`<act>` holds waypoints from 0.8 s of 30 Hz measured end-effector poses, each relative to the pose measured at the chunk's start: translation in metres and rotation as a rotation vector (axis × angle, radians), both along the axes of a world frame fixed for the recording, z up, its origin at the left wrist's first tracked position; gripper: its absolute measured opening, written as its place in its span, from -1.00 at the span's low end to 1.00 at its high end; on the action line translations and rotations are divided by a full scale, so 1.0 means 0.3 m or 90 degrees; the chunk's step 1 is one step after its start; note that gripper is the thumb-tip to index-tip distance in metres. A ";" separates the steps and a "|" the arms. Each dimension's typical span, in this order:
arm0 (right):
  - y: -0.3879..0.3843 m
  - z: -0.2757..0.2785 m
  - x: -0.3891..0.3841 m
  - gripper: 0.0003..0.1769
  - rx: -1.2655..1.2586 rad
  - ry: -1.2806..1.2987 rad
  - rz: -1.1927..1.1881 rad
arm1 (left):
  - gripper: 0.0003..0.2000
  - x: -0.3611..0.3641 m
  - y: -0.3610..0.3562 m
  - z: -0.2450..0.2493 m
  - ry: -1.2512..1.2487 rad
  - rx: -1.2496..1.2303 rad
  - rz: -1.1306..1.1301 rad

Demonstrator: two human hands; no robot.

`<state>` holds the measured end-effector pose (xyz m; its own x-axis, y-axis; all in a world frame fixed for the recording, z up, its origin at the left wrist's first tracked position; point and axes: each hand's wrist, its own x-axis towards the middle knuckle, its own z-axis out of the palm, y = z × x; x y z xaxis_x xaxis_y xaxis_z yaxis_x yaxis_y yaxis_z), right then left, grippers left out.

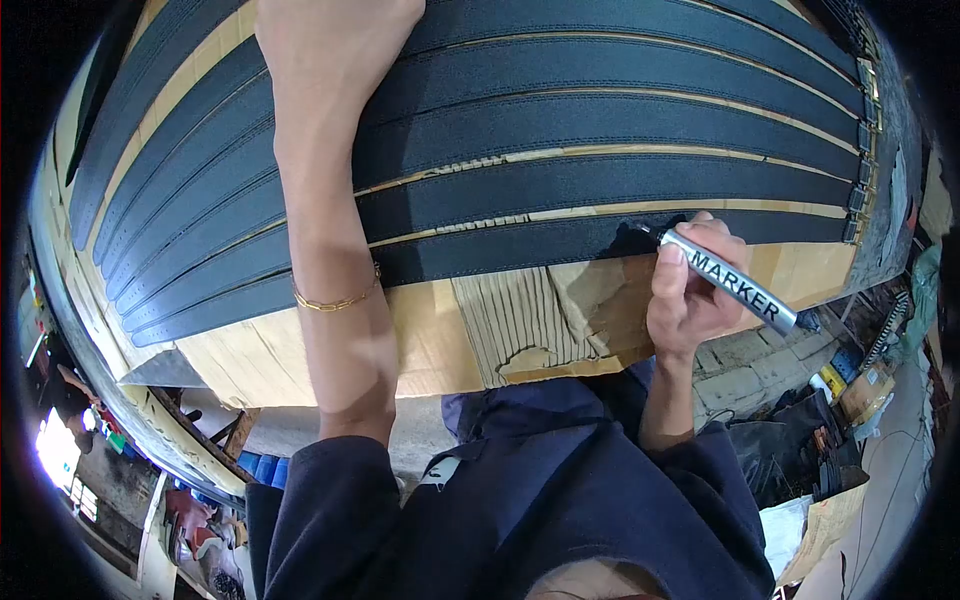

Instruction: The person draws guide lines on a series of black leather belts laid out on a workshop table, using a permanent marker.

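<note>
My right hand [700, 285] grips a silver marker [735, 282] with "MARKER" printed on its barrel. The marker's dark tip points left, at the edge of the nearest black belt [560, 245]; whether it touches is hard to tell. Several stitched black belts [620, 120] lie side by side in long rows, with metal buckles [857, 195] at their right ends. My left hand [340, 35] reaches over the belts to the top of the view. Its fingers are cut off by the frame edge. A gold chain bracelet [335, 303] circles the left forearm.
Under the belts is a cardboard sheet [420, 330], its corrugated layer torn open near the front edge. On the floor at right are a dark bag [775, 455] and an open cardboard box [830, 525]. A bright opening [58, 450] shows at far left.
</note>
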<state>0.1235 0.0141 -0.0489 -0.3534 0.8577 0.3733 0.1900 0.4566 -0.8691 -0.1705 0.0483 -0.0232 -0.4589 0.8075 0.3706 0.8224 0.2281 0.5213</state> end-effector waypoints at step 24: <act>0.003 0.002 -0.001 -0.77 0.027 0.014 -0.024 | -0.85 0.004 0.002 0.012 0.015 -0.013 0.007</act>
<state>0.1233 0.0149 -0.0483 -0.3133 0.8530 0.4175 0.1888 0.4868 -0.8529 -0.1692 0.0487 -0.0198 -0.4592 0.8096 0.3656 0.8318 0.2475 0.4968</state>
